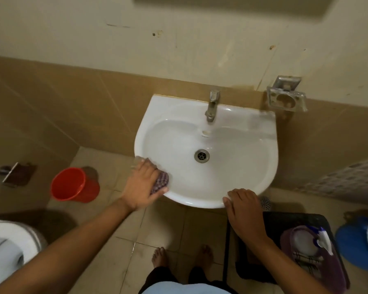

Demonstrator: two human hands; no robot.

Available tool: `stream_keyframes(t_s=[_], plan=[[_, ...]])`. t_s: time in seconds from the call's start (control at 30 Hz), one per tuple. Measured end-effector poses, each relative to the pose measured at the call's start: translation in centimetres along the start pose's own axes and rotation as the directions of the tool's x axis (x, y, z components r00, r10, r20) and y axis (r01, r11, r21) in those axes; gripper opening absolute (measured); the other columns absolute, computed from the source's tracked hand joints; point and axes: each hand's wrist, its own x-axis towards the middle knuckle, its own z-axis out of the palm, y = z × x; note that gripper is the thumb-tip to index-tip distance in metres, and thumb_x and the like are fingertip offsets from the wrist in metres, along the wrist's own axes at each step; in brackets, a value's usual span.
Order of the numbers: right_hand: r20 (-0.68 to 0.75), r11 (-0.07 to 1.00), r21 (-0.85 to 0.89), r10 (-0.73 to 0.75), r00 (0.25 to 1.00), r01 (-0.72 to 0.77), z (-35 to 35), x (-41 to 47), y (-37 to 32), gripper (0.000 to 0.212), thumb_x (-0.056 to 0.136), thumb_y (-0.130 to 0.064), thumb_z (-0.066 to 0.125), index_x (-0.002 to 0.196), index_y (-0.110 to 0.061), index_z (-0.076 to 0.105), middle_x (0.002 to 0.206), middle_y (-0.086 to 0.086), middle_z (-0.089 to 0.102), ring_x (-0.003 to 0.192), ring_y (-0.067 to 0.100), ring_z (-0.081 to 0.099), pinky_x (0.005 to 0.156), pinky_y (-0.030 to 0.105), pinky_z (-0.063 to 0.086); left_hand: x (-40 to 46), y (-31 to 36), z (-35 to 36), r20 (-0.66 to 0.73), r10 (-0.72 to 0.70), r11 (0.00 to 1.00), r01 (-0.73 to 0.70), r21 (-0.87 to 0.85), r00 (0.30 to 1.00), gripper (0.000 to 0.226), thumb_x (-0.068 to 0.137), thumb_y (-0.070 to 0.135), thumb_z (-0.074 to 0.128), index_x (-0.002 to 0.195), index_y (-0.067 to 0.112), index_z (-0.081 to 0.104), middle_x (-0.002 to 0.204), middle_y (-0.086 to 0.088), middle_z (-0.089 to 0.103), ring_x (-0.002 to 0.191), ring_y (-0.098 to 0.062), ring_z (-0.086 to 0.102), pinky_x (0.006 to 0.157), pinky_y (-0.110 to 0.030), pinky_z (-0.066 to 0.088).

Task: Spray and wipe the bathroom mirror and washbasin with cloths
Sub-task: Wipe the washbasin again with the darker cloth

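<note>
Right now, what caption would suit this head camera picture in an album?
Left hand presses a checked cloth on the white washbasin rim; right hand rests on its front edge.

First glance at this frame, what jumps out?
The white washbasin fills the centre, fixed to the tan tiled wall with its tap at the back. The left hand presses a checked cloth on the basin's near-left rim, while the right hand rests on the front rim. A bright red bucket stands on the floor to the left.
</note>
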Motion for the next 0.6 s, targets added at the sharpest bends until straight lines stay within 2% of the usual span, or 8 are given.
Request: stream_keyframes(t_s=[0.13,0.27,0.33,0.4,0.47,0.53,0.6], plan=[[-0.014,1.000,-0.014,-0.006,1.000,0.005,0.2,0.1,0.1,0.039,0.099,-0.036,0.037,0.096,-0.013,0.068,0.092,0.001,0.067,0.087,0.022,0.059,0.089,0.038,0.043,-1.7,4.7,2.1,0.009,0.042,0.999,-0.042,-0.011,0.999,0.067,0.091,0.068,0.036,0.125,0.014,0.056,0.122,-0.007,0.060,0.120,-0.025,0.049,0.120,-0.047,0.018],[-0.017,1.000,-0.022,-0.010,1.000,0.010,0.0,0.2,0.0,0.041,0.099,-0.037,0.035,0.096,-0.013,0.068,0.091,0.001,0.067,0.086,0.023,0.060,0.088,0.036,0.039,-0.5,1.6,1.3,0.058,0.094,0.995,-0.092,-0.029,0.994,0.065,0.093,0.072,0.032,0.117,0.018,0.059,0.115,-0.002,0.061,0.112,-0.023,0.053,0.116,-0.044,0.027],[-0.002,1.000,-0.018,0.000,1.000,0.000,-0.1,0.2,-0.1,0.042,0.099,-0.038,0.033,0.096,-0.013,0.068,0.092,0.000,0.067,0.086,0.022,0.059,0.088,0.036,0.039,0.7,-1.3,0.3,0.044,0.021,0.999,-0.019,-0.036,0.999,0.070,0.094,0.070,0.027,0.124,0.016,0.060,0.125,-0.007,0.061,0.123,-0.025,0.050,0.117,-0.047,0.027],[0.008,1.000,-0.020,0.011,1.000,-0.011,-0.1,0.2,-0.3,0.042,0.100,-0.038,0.033,0.097,-0.014,0.068,0.093,-0.001,0.066,0.088,0.021,0.059,0.089,0.036,0.040,2.1,-4.4,-0.5,0.057,-0.110,0.992,0.113,-0.051,0.992,0.076,0.096,0.068,0.026,0.146,0.013,0.042,0.154,-0.010,0.039,0.147,-0.025,0.025,0.124,-0.045,0.010],[0.010,0.999,-0.033,0.022,1.000,-0.022,0.0,0.2,-0.5,0.043,0.100,-0.037,0.032,0.098,-0.014,0.068,0.095,-0.001,0.067,0.091,0.021,0.059,0.091,0.037,0.040,3.9,-7.2,-1.0,0.109,-0.203,0.971,0.214,-0.106,0.973,0.083,0.095,0.066,0.026,0.157,0.011,0.016,0.165,-0.009,0.009,0.152,-0.020,0.000,0.122,-0.038,-0.004],[0.001,0.998,-0.049,0.034,0.999,-0.034,0.1,0.1,-0.6,0.045,0.101,-0.037,0.031,0.100,-0.014,0.069,0.097,0.000,0.067,0.092,0.022,0.060,0.094,0.037,0.039,5.7,-9.0,-1.2,0.165,-0.246,0.958,0.266,-0.110,0.955,0.091,0.092,0.070,0.018,0.158,0.009,0.001,0.166,-0.009,-0.005,0.152,-0.021,-0.008,0.121,-0.036,-0.007],[-0.019,0.996,-0.059,0.059,0.998,-0.061,0.4,0.1,-0.8,0.052,0.103,-0.039,0.024,0.100,-0.013,0.070,0.099,0.001,0.068,0.094,0.023,0.062,0.097,0.039,0.039,7.7,-9.8,-1.3,0.188,-0.265,0.956,0.283,-0.077,0.946,0.099,0.086,0.074,0.011,0.157,0.006,-0.004,0.165,-0.012,-0.008,0.152,-0.025,-0.008,0.123,-0.039,-0.004]])
